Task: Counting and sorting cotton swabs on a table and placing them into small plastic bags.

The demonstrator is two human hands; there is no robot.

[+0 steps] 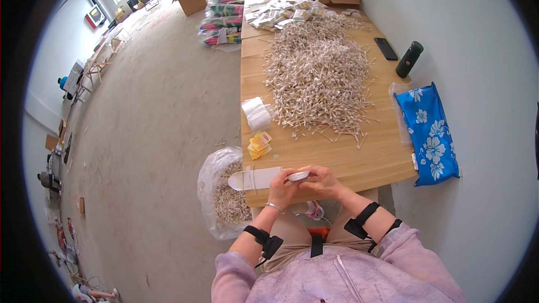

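Both my hands are at the table's near edge, closed around a bundle of cotton swabs (298,176) whose white tips face up. My left hand (282,189) grips it from the left, and my right hand (324,182) from the right with fingers bent around it. Just left of my left hand, a white flat strip with a rounded end (263,178) lies across the table corner. A large loose heap of cotton swabs (317,73) spreads over the table ahead. Small yellow cards (259,145) and a stack of clear-white plastic bags (256,113) lie along the left edge.
A clear bag full of swabs (227,199) sits beside the table's left corner. Right of the heap are a black phone (386,49), a dark green bottle (409,59) and a blue flowered pouch (431,140) by the wall. White packets (283,8) are piled at the far end.
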